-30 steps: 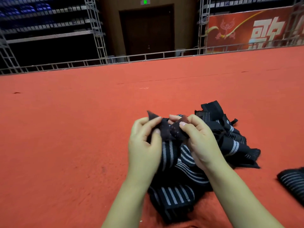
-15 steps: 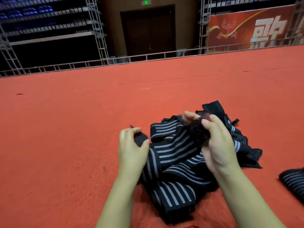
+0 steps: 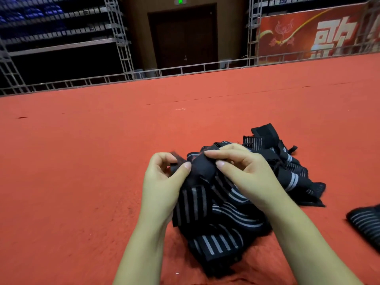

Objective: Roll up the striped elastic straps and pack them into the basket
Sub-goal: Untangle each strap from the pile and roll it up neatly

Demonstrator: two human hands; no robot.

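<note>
Both forearms are bare to the frame's lower edge, with no sleeve, watch or ring on the left hand (image 3: 162, 182) or right hand (image 3: 246, 173); fingernails short, unpainted

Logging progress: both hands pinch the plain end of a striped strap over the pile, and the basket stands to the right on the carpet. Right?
Not quite. The head view shows no basket; at right lies another strap. Both the left hand and right hand do pinch the strap end over the pile on the carpet.
</note>
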